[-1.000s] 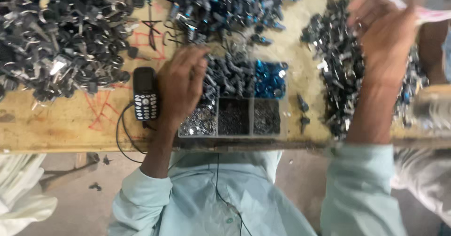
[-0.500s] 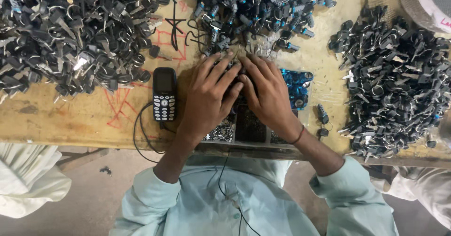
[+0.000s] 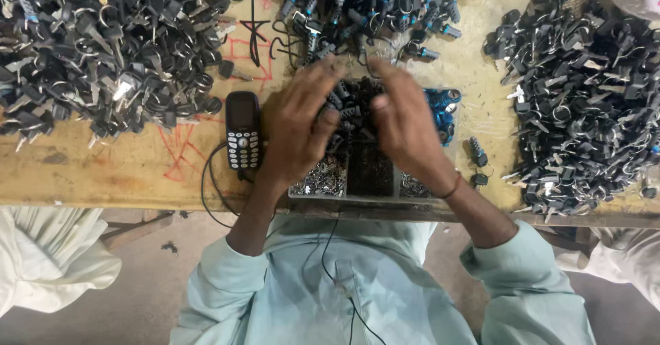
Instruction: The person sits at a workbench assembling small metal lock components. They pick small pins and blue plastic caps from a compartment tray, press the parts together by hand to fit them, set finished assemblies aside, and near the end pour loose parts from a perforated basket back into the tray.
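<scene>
Here both hands, left hand (image 3: 295,135) and right hand (image 3: 405,128), lie fingers spread over a compartment tray (image 3: 344,180) of small dark parts at the tabletop (image 3: 103,173) edge; motion blur hides whether either grips anything. Tray contents mostly covered. Black keypad phone (image 3: 243,130) just left. Heaps of black keys (image 3: 103,49) left, more right (image 3: 584,97), cut off by frame. Wood worn, red marks

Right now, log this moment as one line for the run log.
left hand: over parts tray, grip unclear | right hand: over tray, grip unclear | phone: beside left hand | key piles: on table
</scene>
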`<state>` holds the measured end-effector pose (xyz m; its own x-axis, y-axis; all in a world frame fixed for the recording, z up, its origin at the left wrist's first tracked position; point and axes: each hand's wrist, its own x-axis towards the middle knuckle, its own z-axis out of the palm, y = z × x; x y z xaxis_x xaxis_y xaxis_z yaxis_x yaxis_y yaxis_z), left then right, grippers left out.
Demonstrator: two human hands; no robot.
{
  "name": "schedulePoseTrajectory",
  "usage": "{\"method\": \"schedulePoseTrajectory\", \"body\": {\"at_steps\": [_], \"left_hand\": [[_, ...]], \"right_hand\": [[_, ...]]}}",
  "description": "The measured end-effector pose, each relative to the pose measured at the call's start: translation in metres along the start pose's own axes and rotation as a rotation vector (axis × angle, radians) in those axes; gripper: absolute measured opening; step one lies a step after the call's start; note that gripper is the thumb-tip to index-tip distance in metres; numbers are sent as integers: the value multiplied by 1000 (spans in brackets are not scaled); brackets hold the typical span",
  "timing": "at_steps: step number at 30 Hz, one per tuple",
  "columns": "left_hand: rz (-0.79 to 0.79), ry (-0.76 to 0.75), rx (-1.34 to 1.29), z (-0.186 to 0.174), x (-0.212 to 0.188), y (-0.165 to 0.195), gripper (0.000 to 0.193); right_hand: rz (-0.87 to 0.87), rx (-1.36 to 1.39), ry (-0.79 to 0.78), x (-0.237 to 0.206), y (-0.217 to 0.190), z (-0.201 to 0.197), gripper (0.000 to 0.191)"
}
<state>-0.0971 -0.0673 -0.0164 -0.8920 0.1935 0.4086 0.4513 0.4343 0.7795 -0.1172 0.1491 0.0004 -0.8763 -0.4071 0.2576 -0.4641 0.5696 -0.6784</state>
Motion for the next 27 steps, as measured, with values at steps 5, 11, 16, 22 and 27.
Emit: {"method": "schedulePoseTrajectory", "body": {"at_steps": [5, 11, 16, 22, 27], "left_hand": [[-114, 171, -466, -3, 6, -17, 71], [-153, 182, -463, 4, 4, -24, 67], [-126, 272, -412, -2, -5, -11, 67], [-39, 349, -420, -9, -35, 53, 56], [3, 185, -380, 22, -49, 73, 38]], "right_hand": [[105, 364, 124, 6, 9, -41, 71], [261, 612, 165, -12, -7, -79, 45], [340, 531, 351, -43, 21, -108, 34], [367, 757, 707, -37, 119, -214, 57], [529, 878, 765, -5, 147, -249, 55]]}}
